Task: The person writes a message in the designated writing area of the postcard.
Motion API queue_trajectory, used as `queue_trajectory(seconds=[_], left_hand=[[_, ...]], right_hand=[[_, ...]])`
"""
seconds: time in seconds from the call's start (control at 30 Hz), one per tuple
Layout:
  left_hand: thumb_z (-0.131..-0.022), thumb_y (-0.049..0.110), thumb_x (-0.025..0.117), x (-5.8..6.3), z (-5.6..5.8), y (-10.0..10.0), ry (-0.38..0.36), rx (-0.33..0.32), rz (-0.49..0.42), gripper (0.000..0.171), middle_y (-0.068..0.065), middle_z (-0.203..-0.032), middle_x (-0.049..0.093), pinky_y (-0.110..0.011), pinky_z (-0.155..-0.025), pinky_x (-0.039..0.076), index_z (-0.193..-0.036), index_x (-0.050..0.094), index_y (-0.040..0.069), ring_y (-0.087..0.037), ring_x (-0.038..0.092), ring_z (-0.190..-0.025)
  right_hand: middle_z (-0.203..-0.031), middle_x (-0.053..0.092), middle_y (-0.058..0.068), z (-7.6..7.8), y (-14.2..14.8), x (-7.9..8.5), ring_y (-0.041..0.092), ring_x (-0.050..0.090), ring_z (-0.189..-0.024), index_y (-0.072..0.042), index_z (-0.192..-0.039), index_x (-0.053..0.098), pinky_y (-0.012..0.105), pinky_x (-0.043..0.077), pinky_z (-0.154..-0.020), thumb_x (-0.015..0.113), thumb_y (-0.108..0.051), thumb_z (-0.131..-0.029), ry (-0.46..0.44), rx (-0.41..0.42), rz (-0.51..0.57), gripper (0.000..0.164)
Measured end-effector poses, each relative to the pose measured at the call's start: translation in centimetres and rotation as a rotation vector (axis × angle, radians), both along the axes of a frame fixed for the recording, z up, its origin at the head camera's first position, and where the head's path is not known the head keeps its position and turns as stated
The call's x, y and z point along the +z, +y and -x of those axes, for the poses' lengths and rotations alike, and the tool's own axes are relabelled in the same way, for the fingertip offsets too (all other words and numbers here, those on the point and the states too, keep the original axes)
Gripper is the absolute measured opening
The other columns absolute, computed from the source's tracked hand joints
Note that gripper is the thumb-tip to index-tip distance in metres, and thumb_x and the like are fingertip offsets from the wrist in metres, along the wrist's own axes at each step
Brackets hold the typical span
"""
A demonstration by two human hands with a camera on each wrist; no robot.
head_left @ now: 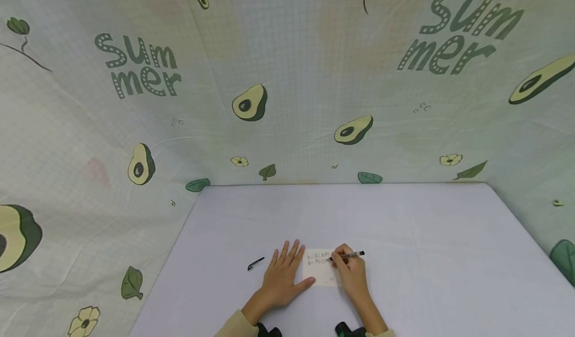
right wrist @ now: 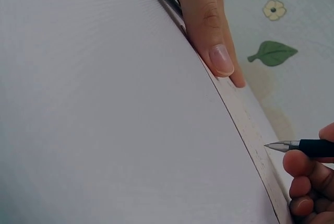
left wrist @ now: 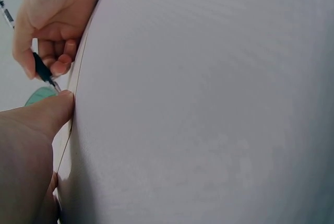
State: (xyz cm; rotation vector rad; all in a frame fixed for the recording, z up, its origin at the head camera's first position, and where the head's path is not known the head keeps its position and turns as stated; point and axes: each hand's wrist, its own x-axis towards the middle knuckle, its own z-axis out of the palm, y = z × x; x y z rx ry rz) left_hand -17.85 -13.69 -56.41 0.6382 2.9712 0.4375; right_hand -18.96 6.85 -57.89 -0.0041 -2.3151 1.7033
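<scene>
A small cream sheet of paper point(head_left: 321, 273) lies on the white table, with lines of dark handwriting across its upper part. Over its right side, my right hand point(head_left: 352, 273) pinches a dark pen point(head_left: 355, 254) between thumb and fingers. In the right wrist view the pen tip point(right wrist: 276, 145) points at the sheet, seen nearly edge-on; whether it touches cannot be told. My left hand point(head_left: 280, 280) lies spread at the sheet's left side, thumb on its lower left part, fingers straight. A black pen cap point(head_left: 256, 263) lies left of that hand.
The white table point(head_left: 431, 257) stretches away on both sides and behind the paper. A pale cloth point(head_left: 296, 77) printed with avocados, leaves and lettering hangs behind and beside it. Black devices point(head_left: 269, 331) show near both wrists at the bottom edge.
</scene>
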Motion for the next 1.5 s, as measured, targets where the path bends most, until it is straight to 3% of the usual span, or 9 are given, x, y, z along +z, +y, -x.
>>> queue_trajectory(seconds=[1.13, 1.5], left_hand=[[-0.097, 0.069, 0.038, -0.15, -0.06, 0.00, 0.009, -0.001, 0.026, 0.087, -0.009, -0.166, 0.012, -0.057, -0.118, 0.013, -0.160, 0.022, 0.010, -0.034, 0.007, -0.151], [-0.098, 0.066, 0.042, 0.20, -0.30, 0.02, 0.013, -0.006, -0.029, 0.086, -0.011, -0.165, 0.015, -0.061, -0.116, 0.015, -0.159, 0.025, 0.007, -0.038, 0.010, -0.150]], right_hand=[[-0.060, 0.056, -0.002, -0.12, 0.03, 0.04, 0.007, 0.047, -0.054, -0.009, -0.075, 0.060, 0.022, 0.037, -0.050, 0.061, -0.002, -0.091, 0.021, 0.018, 0.020, 0.017], [-0.060, 0.055, -0.002, -0.08, 0.00, 0.12, 0.007, 0.046, -0.054, -0.010, -0.076, 0.060, 0.022, 0.037, -0.050, 0.061, -0.004, -0.092, -0.008, 0.009, 0.031, 0.017]])
